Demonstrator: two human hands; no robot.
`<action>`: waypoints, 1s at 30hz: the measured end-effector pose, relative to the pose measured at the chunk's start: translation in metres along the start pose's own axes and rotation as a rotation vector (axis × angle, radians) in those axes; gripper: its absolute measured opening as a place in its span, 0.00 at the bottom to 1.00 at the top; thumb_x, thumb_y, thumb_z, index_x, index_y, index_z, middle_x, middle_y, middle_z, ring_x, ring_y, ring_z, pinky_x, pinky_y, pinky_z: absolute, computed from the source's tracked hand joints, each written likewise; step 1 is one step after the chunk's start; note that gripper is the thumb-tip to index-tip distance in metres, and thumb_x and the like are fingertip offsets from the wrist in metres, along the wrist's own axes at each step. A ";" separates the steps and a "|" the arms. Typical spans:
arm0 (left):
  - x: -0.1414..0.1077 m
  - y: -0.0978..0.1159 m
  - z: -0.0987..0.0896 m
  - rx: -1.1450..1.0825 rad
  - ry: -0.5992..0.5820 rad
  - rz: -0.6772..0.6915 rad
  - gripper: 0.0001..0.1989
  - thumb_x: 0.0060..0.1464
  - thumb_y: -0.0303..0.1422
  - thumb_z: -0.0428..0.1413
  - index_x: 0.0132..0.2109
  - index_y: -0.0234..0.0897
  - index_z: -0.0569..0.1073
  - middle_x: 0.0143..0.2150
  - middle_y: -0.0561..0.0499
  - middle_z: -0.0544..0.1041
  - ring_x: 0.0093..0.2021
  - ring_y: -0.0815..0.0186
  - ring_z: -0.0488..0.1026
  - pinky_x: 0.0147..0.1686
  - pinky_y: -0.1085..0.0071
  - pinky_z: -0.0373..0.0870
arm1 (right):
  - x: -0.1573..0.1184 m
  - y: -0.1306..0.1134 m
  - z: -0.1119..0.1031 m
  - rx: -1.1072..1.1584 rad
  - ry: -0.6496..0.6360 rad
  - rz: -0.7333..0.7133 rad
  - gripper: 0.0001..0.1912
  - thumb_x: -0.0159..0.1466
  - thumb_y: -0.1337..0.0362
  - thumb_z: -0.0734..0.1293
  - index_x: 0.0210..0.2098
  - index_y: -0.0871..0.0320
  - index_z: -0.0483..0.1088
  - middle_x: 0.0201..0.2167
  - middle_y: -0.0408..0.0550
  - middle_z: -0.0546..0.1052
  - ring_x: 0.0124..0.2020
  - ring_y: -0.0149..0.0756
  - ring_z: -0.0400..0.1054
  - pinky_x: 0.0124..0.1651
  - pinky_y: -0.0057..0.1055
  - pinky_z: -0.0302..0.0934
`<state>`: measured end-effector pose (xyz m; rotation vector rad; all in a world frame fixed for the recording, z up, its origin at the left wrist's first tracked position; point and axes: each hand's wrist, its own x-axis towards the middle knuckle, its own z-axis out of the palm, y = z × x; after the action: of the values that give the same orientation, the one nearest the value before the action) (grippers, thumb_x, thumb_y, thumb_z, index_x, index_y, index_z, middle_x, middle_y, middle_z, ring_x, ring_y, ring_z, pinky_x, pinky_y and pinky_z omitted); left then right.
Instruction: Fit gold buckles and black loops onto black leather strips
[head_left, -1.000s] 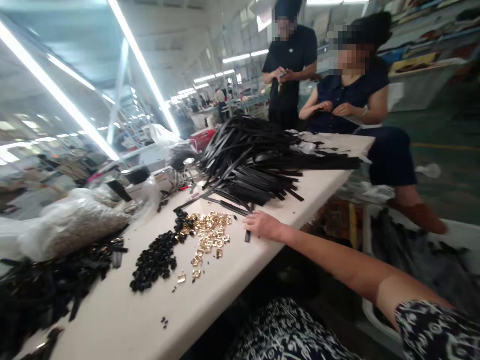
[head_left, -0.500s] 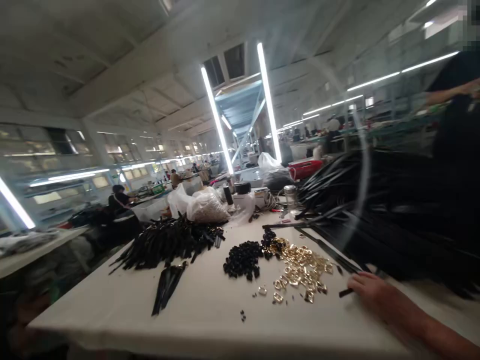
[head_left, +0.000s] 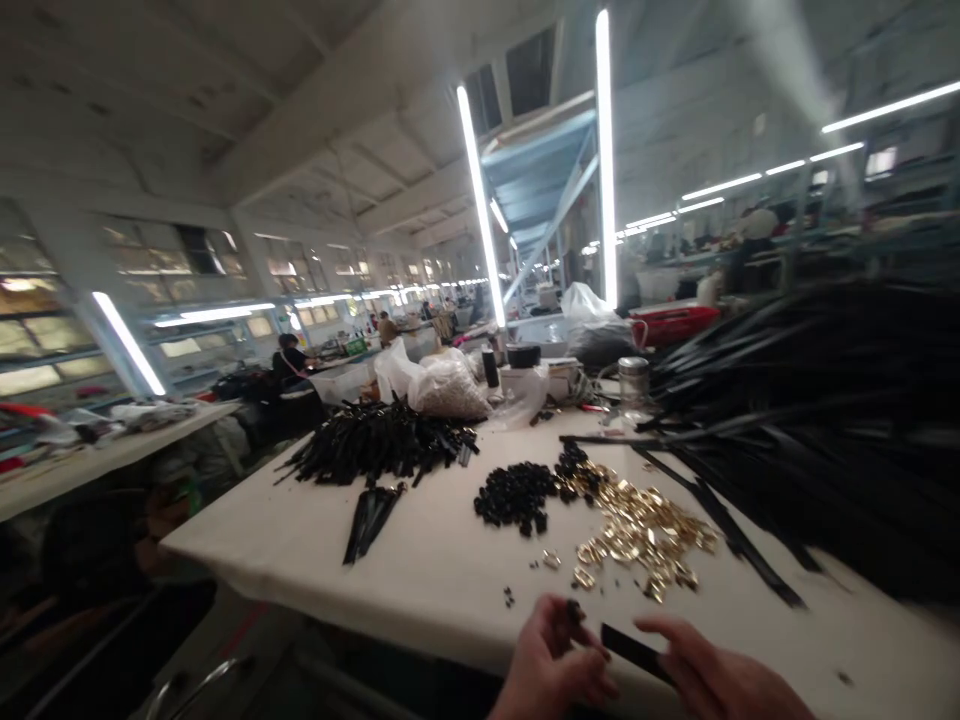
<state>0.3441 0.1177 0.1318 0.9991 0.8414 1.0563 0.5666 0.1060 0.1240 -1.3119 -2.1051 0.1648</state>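
Bundle (head_left: 371, 520): well left of the gold heap (head_left: 637, 530).
Black heap (head_left: 517, 497): just left of the gold heap.
Left hand (head_left: 555, 655): on the near side of the gold heap, toward its left; fingers curled, seemingly pinching a dark bit (head_left: 574, 610); blur hides its shape.
Strap (head_left: 634, 648), one: on the near side of the gold heap, between the hands. Long axis slopes from a free end just beside the left fingers, contact not certain, down rightward into the right grip.
Right hand (head_left: 712, 672): nearer the wearer than the gold heap, toward its right; closed on the strap, forefinger extended above it.
Strips (head_left: 750, 550): right of the gold heap.
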 end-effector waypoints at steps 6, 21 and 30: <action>-0.012 0.016 0.003 0.134 0.010 -0.069 0.22 0.47 0.39 0.66 0.44 0.36 0.67 0.27 0.57 0.73 0.24 0.70 0.74 0.25 0.77 0.69 | 0.000 -0.064 -0.019 0.420 -0.174 0.255 0.21 0.68 0.62 0.60 0.60 0.54 0.66 0.32 0.46 0.79 0.30 0.36 0.73 0.37 0.31 0.65; -0.016 0.005 0.004 -0.017 0.117 -0.302 0.23 0.45 0.37 0.67 0.45 0.36 0.66 0.25 0.57 0.75 0.23 0.72 0.75 0.22 0.82 0.69 | -0.041 -0.044 -0.020 0.542 -0.099 0.501 0.19 0.60 0.61 0.71 0.50 0.57 0.73 0.40 0.48 0.79 0.42 0.39 0.73 0.48 0.36 0.65; 0.011 0.011 0.013 0.010 0.093 -0.094 0.17 0.51 0.39 0.65 0.41 0.38 0.68 0.29 0.57 0.75 0.26 0.73 0.75 0.28 0.79 0.74 | -0.027 -0.034 -0.018 0.917 -0.321 0.439 0.09 0.59 0.61 0.71 0.27 0.60 0.74 0.27 0.42 0.73 0.28 0.28 0.66 0.34 0.26 0.62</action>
<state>0.3564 0.1272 0.1458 0.9155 0.9620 1.0250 0.5593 0.0628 0.1398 -1.1540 -1.5669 1.4129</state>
